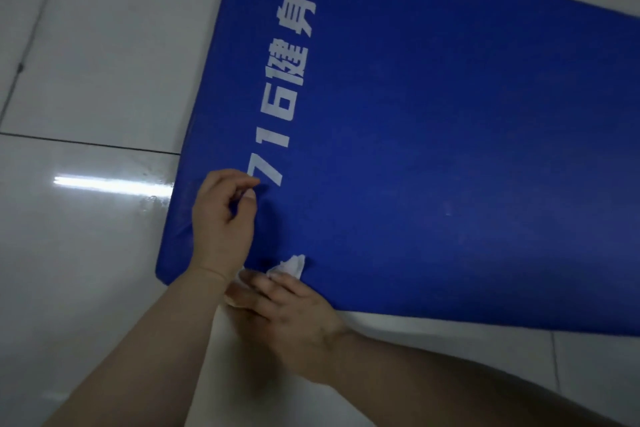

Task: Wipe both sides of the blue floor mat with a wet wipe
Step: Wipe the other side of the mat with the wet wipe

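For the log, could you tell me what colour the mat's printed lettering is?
White lettering, clearest in the head view.

One head-worn camera looks steeply down, close over the blue mat (433, 149) on the tiled floor (86, 62). Both forearms reach in from the bottom edge.

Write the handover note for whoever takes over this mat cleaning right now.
Left hand: over the near-left corner of the blue mat, fingers curled, thumb and forefinger pinched together; whether they hold anything cannot be told.
Right hand: at the mat's near edge, pressing the bunched white wet wipe onto the mat.
Mat: flat on the white tiled floor, side with white lettering facing up.
Done: how much of this side is wiped cannot be read from the picture.
Left: finish the upper side, flip the mat, wipe the underside.
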